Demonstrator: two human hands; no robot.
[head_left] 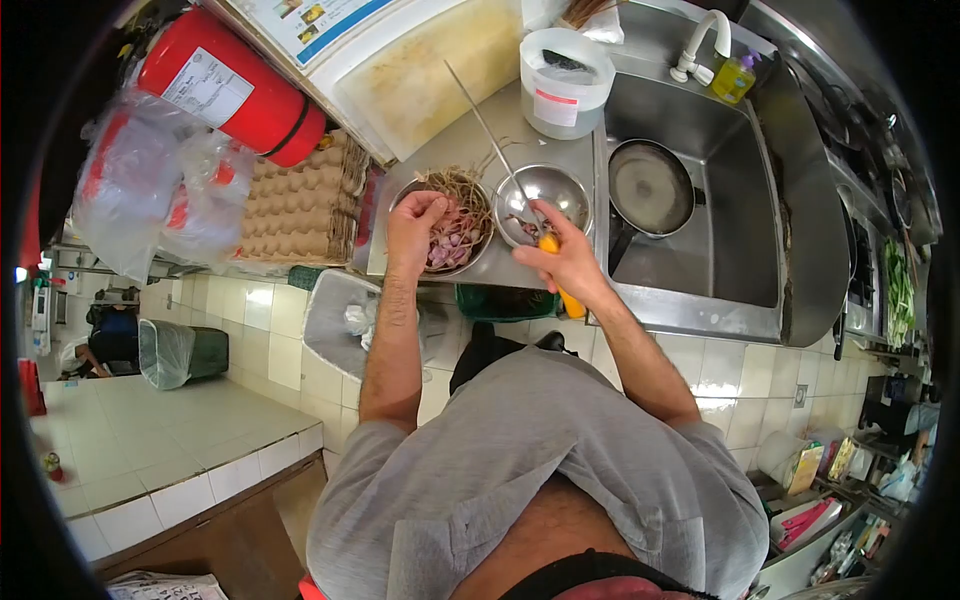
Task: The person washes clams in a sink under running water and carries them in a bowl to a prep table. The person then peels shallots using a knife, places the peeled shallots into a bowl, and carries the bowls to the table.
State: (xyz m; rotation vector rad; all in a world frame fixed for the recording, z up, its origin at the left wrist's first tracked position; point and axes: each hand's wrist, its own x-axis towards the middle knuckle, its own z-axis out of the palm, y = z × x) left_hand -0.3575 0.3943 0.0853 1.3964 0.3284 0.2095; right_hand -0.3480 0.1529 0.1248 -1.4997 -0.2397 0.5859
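The left hand point(408, 235) is curling its fingers over the left side of the bulbs point(458, 243); whether they are gripping one, I cannot tell. The right hand point(572, 258) is closing its fingers round the yellow-handled knife point(571, 304), whose blade is slanting forward beyond them, crossing above the metal bowl point(568, 186).

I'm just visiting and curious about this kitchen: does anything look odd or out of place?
The large pale board at the back looks stained, with yellow-brown patches. Dry straw-coloured stalks straggle over the rim of the round metal bowl of small purplish bulbs. Nothing looks clearly spilled.
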